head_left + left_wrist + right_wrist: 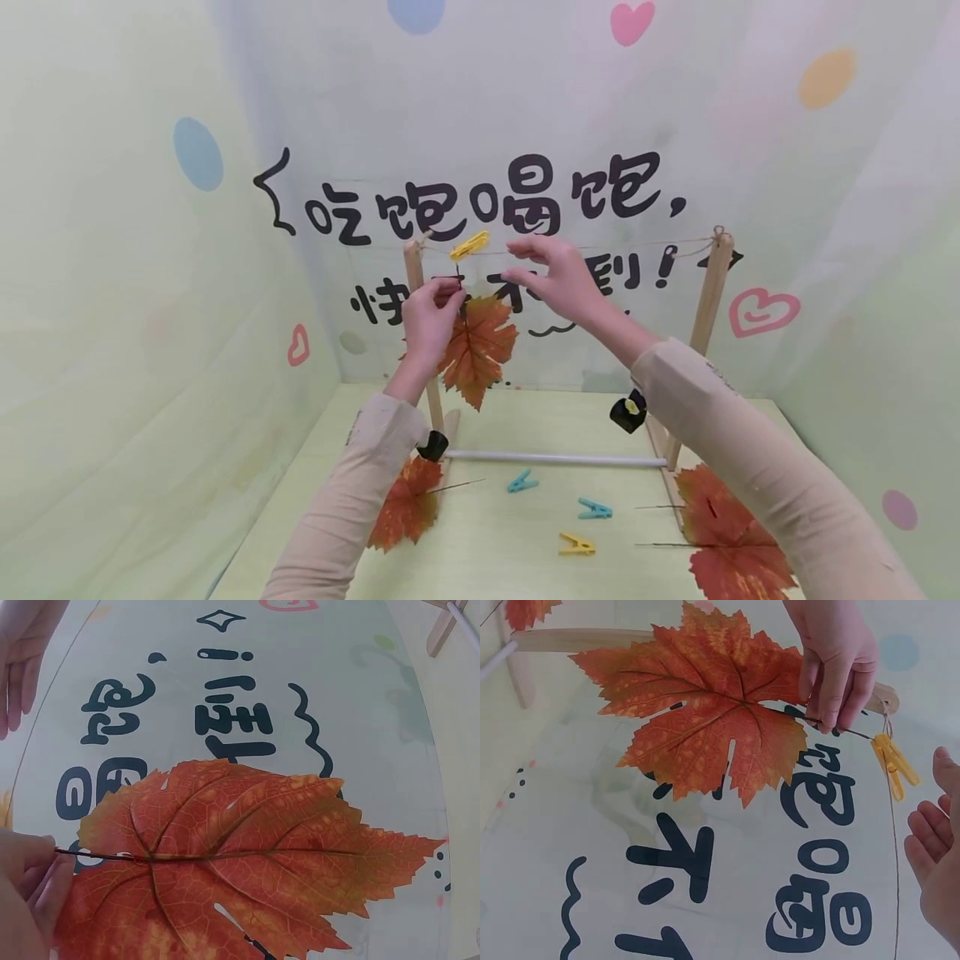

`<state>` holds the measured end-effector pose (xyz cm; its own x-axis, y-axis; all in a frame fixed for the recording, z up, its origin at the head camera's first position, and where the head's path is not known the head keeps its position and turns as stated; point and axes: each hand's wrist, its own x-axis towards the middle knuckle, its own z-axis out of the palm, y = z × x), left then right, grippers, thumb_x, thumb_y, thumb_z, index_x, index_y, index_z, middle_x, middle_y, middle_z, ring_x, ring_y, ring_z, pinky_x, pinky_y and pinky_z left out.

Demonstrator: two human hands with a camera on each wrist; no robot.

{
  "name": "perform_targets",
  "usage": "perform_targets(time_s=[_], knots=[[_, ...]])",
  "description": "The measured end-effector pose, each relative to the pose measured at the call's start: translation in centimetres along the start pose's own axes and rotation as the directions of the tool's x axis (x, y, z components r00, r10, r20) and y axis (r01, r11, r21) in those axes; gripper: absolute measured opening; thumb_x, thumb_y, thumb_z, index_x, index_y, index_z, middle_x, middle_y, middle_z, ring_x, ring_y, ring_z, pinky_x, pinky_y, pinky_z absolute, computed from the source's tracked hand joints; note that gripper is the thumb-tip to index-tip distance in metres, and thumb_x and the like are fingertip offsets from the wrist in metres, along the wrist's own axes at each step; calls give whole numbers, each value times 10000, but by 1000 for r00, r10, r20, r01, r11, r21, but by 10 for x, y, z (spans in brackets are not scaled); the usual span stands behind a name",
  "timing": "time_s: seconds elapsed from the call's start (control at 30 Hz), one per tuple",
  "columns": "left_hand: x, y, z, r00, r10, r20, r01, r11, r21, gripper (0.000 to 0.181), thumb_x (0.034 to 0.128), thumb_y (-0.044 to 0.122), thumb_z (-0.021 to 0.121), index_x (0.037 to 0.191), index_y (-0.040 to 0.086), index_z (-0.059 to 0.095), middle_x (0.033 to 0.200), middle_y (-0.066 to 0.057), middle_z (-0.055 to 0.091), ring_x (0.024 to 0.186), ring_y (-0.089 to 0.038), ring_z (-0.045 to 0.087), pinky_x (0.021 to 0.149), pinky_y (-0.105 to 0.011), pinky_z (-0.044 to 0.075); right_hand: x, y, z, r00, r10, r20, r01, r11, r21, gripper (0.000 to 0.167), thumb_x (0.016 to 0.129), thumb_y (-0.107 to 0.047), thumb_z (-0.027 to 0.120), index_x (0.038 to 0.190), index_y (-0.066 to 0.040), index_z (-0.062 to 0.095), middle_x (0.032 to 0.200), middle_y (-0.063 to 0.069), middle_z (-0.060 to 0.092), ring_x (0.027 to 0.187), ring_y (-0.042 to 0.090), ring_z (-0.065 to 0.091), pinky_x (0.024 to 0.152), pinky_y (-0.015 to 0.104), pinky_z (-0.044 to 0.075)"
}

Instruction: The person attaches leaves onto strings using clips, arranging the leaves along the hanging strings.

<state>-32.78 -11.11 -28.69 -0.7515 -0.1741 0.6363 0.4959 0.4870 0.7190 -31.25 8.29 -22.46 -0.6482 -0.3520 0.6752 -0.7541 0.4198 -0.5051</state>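
Observation:
The left hand (432,321) pinches the dark stem of an orange-red leaf (477,346), which hangs beside the left wooden post. A yellow clothespin (470,246) sits on the string at the top of that stem; in the right wrist view the clothespin (891,765) meets the stem's end. Just right of the clothespin, the right hand (553,275) is raised with its fingers apart, holding nothing. In the left wrist view, thumb and fingers of the left hand (28,889) close on the stem, and the leaf (225,847) fills the lower part.
The string runs between the left post (415,271) and the right post (711,292), joined low down by a white rod (555,458). On the table (510,558) lie blue clothespins (522,481), a yellow one (577,544), and leaves at left (408,504) and right (735,542). Black objects (628,412) are near both posts.

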Motion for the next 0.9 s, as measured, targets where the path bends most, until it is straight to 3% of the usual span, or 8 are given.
perform_targets(time_s=[0.2, 0.4, 0.63, 0.9], knots=[[-4, -1, -7, 999, 37, -20, -37, 999, -1, 154, 815, 85, 671, 947, 6, 673, 899, -106, 681, 782, -189, 645, 684, -281, 530, -17, 3, -4, 999, -7, 38, 7, 1000, -15, 403, 783, -143, 708, 1140, 3, 590, 1116, 136, 620, 1029, 220, 577, 906, 328, 455], [-10, -3, -14, 998, 61, -2, -61, 998, 14, 148, 805, 69, 678, 944, 18, 670, 919, -105, 676, 807, -181, 641, 722, -267, 524, -34, 11, -5, 997, 34, 71, -33, 999, -17, 405, 789, -144, 705, 1148, -2, 581, 1120, 134, 616, 1042, 229, 572, 911, 326, 450], [-20, -6, -21, 994, 106, 20, -106, 994, 32, 169, 786, 80, 700, 940, 15, 671, 899, -101, 683, 783, -181, 646, 708, -283, 529, -53, 23, -2, 995, 18, 97, -17, 1000, -16, 387, 793, -106, 696, 1146, 6, 583, 1133, 130, 612, 1038, 245, 570, 901, 353, 456], [-45, -18, -27, 986, 124, 107, -130, 990, 50, 207, 779, 105, 712, 958, 8, 671, 905, -117, 682, 794, -203, 654, 684, -295, 538, -79, 37, 4, 990, 55, 128, -51, 998, -34, 437, 776, -142, 715, 1162, 4, 571, 1160, 136, 600, 1055, 253, 564, 919, 364, 441]])
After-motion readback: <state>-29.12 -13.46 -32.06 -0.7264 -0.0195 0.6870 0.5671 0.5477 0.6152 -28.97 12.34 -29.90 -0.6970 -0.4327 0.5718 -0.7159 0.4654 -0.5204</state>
